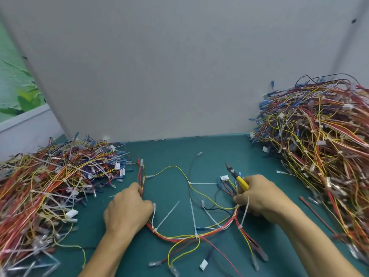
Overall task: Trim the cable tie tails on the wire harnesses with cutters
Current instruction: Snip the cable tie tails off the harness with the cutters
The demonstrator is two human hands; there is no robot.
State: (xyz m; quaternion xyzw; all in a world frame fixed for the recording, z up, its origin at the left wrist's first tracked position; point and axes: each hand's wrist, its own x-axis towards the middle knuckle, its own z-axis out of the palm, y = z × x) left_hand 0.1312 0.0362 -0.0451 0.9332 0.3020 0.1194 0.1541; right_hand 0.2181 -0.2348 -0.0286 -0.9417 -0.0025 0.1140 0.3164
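Now: both hands on one harness

Grip: right hand point(257, 198) curls round yellow cutters point(238, 179), tips toward 11 o'clock, and also pinches harness point(195, 235) wires. Opposite, left hand point(127, 210) grips its red wires. It lies at 6 o'clock on mat point(169, 152), white tie tails point(167, 215) uncut. Beyond: left pile point(50, 186) at 9 o'clock, right pile point(323, 140) at 3.
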